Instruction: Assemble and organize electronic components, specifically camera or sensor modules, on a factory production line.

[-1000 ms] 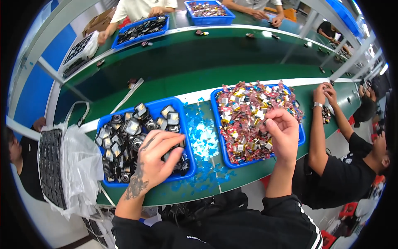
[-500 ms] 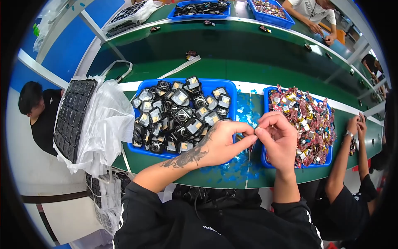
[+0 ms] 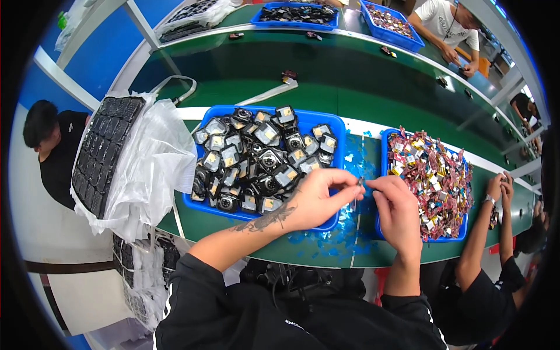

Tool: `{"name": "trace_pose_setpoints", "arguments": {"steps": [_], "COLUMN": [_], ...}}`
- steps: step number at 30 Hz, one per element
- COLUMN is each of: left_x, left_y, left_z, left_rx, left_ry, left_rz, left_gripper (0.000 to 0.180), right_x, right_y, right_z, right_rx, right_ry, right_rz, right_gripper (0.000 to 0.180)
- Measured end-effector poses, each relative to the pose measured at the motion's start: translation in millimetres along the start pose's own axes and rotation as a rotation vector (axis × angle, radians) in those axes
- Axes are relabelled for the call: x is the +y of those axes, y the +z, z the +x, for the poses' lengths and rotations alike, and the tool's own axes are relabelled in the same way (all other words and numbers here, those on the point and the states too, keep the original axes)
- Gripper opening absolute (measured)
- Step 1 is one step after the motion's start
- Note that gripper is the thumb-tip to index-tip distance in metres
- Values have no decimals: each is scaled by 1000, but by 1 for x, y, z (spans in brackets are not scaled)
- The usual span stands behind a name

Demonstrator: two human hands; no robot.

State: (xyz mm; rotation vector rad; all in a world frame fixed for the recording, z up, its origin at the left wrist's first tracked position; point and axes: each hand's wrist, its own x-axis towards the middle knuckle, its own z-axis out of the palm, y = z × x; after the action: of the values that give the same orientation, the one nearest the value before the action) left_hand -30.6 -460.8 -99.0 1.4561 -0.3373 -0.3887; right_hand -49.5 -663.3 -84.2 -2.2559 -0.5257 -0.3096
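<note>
My left hand (image 3: 321, 198) pinches a tiny dark part (image 3: 360, 181) between thumb and forefinger; the part is too small to name. My right hand (image 3: 399, 213) is close beside it, its forefinger tip at the part and its thumb a little apart, with nothing visible between them. Beyond and left of my left hand is a blue bin (image 3: 341, 151) heaped with black watch-like cases (image 3: 269, 158). Right of my right hand, another blue bin (image 3: 385, 153) holds a heap of small red and silver circuit pieces (image 3: 431, 181). Scraps of blue film (image 3: 350, 233) lie under my hands.
A stack of black trays (image 3: 108, 154) in white plastic wrap stands at the left. Across the green conveyor belt (image 3: 338, 81) are more blue bins (image 3: 294, 24). Other people sit at the far right and left, and a neighbour's hands (image 3: 500, 188) work at the right.
The view has shifted slightly. My right thumb and forefinger have parted, and the small part now shows at my left fingertips.
</note>
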Motion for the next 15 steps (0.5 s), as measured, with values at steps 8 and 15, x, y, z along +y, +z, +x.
{"name": "trace_pose_setpoints", "arguments": {"steps": [8,15], "left_x": [1,-23], "left_y": [-1,-66], "left_z": [-4,56], "left_rx": [-250,392], "left_ry": [-152,472], "left_rz": [-151,1527], "left_gripper": [17,33], "right_x": [10,22], "right_y": [11,10], "right_z": [-10,-15], "right_rx": [-75,153], "right_ry": [258,267], "right_rz": [994,1057], "right_gripper": [10,7]}}
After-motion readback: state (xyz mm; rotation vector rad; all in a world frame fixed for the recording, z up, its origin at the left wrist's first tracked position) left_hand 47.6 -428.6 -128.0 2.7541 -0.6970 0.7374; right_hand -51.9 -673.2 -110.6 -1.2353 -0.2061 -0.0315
